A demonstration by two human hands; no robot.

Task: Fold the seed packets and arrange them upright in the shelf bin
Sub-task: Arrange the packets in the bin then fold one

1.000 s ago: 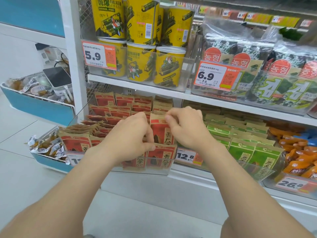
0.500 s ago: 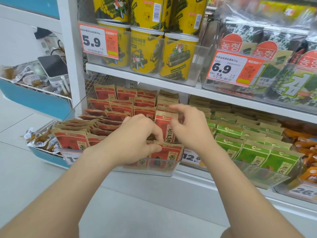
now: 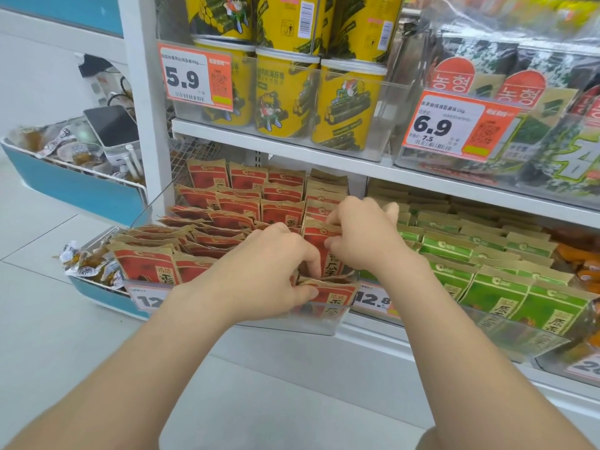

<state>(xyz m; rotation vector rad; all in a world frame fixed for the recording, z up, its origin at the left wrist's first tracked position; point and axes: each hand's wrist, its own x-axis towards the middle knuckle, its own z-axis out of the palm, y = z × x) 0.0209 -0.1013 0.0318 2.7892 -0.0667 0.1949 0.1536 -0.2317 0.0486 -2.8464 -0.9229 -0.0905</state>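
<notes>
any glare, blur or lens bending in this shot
Head view: even, soft light; glare streaks on the clear seaweed bags top right, which look smeared; the white shelf edge slopes, likely wide-angle distortion; left hand and right hand on the red seed packets are fairly sharp.

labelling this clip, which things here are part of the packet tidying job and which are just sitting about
In the job: left hand, right hand, the red seed packets both hands pinch, clear shelf bin.

Just there: yellow cans, green packets, seaweed packs, price tags, blue basket of wrapped snacks.
</notes>
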